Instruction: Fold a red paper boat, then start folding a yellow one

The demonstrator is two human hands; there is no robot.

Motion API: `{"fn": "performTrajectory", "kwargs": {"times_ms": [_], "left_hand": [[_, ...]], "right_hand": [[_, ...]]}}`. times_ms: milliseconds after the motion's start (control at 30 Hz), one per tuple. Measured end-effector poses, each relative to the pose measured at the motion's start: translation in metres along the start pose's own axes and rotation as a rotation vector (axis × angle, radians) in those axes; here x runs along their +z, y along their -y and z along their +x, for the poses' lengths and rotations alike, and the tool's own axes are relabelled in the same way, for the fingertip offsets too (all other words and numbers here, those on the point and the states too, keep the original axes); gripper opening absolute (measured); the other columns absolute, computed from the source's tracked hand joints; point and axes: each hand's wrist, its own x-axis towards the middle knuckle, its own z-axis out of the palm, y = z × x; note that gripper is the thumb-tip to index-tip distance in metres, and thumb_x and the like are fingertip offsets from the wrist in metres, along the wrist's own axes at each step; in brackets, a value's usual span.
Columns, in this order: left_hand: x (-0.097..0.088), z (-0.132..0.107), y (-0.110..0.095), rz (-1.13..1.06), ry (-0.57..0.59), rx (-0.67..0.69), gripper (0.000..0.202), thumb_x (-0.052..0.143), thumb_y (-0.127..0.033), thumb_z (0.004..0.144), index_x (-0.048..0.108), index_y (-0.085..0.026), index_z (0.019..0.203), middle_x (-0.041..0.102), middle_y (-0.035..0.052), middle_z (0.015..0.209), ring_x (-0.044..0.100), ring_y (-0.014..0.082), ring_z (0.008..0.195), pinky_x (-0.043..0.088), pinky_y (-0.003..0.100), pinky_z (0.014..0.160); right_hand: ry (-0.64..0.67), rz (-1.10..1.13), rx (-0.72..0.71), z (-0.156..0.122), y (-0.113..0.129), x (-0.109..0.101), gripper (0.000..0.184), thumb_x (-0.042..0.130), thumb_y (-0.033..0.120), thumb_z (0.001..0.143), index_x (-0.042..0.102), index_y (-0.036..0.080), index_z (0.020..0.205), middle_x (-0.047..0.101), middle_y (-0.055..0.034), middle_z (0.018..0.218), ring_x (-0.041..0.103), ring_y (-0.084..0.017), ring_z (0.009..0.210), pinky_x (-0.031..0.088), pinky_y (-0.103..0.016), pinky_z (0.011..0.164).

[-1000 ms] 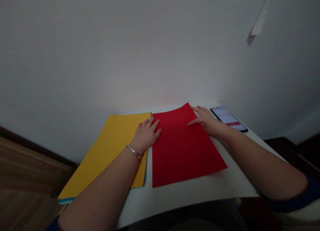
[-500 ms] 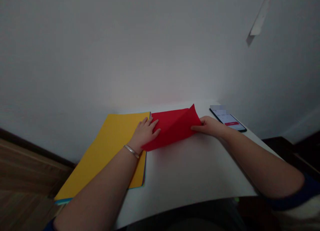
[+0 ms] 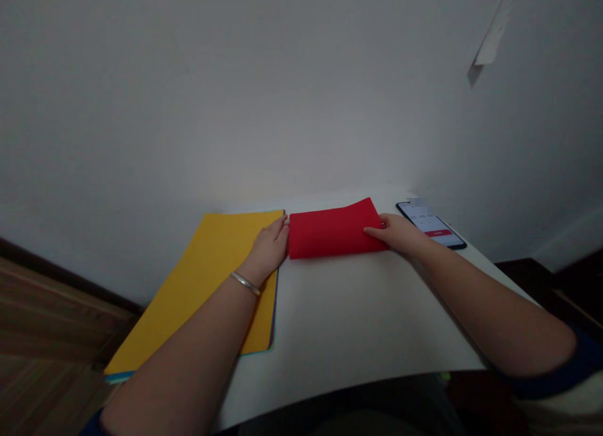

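Red paper (image 3: 332,235) is being held flat on a white table (image 3: 358,316), at 12 o'clock on the tabletop, as a wide, low rectangle. Its far edge is being kept close to the grey wall (image 3: 235,109), and its near edge is being kept straight across the table.

Its left edge is being met by the left hand (image 3: 269,247) from 9 o'clock. The hand is being held flat and narrow, fingers together, with the fingertips touching the sheet. A thin bracelet (image 3: 245,283) is being worn on that wrist. The palm is being rested across the right edge of a yellow-topped paper stack (image 3: 207,279), which is lying just beside the red sheet at 9 o'clock. Blue and other colours are being shown at the stack's lower edge, and its near left corner is being carried past the table's rim, over a wooden floor (image 3: 42,335).

At 3 o'clock the sheet's right edge is being covered by the right hand (image 3: 398,234). The fingers are being laid low over the corner; whether the edge is being pinched from below cannot be told. A phone (image 3: 431,224) with a lit screen is lying just beyond that hand, further toward 3 o'clock, near the table's right rim and apart from the red sheet.

From the sheet's near edge toward 6 o'clock, a broad stretch of bare tabletop is being framed by the two forearms, right up to the curved near rim. A pale strip (image 3: 490,40) is being seen hanging on the wall at 1 o'clock.
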Motion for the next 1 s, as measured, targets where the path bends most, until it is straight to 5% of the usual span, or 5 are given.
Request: {"fn": "performTrajectory", "kwargs": {"times_ms": [200,333,633,800,1000], "left_hand": [[-0.004,-0.001,-0.005,-0.203,0.006,-0.094,0.057,0.032,-0.042,0.096,0.041,-0.009,0.141,0.060,0.0150,0.129,0.057,0.0237,0.118,0.044,0.039,0.103],[-0.005,-0.001,-0.006,-0.046,0.040,-0.024,0.061,0.052,-0.042,0.086,0.045,-0.011,0.138,0.060,0.0144,0.126,0.058,0.0261,0.116,0.044,0.041,0.102],[-0.001,-0.006,-0.008,0.321,0.244,0.174,0.067,0.050,-0.054,0.086,0.044,-0.017,0.141,0.045,0.0118,0.148,0.032,0.0352,0.139,0.026,0.053,0.113],[0.000,-0.007,-0.007,0.292,0.234,0.280,0.059,0.051,-0.048,0.088,0.049,-0.016,0.137,0.052,0.0132,0.140,0.041,0.0299,0.133,0.029,0.046,0.113],[-0.003,-0.010,-0.011,0.234,0.250,0.376,0.057,0.052,-0.043,0.089,0.047,-0.015,0.138,0.056,0.0131,0.131,0.051,0.0255,0.120,0.037,0.038,0.107]], "right_hand": [[0.052,-0.103,0.104,-0.004,0.008,-0.003,0.024,0.065,0.041,0.079,0.069,0.019,0.089,0.073,-0.0085,0.077,0.066,-0.022,0.070,0.047,-0.031,0.063],[0.087,-0.146,0.039,-0.005,0.012,-0.005,0.022,0.069,0.039,0.076,0.071,0.019,0.085,0.071,-0.0087,0.072,0.066,-0.023,0.069,0.048,-0.032,0.064],[0.073,-0.123,0.064,-0.007,0.012,-0.007,0.033,0.064,0.048,0.080,0.070,0.019,0.097,0.073,-0.0106,0.084,0.066,-0.024,0.075,0.048,-0.032,0.066],[-0.015,-0.163,0.065,-0.003,0.007,-0.007,0.035,0.062,0.052,0.080,0.064,0.020,0.094,0.071,-0.0096,0.088,0.065,-0.023,0.073,0.045,-0.031,0.062],[-0.045,-0.108,-0.060,-0.001,0.001,-0.004,0.066,0.070,0.040,0.075,0.050,0.018,0.133,0.065,-0.0118,0.117,0.064,-0.025,0.096,0.050,-0.035,0.081]]}}
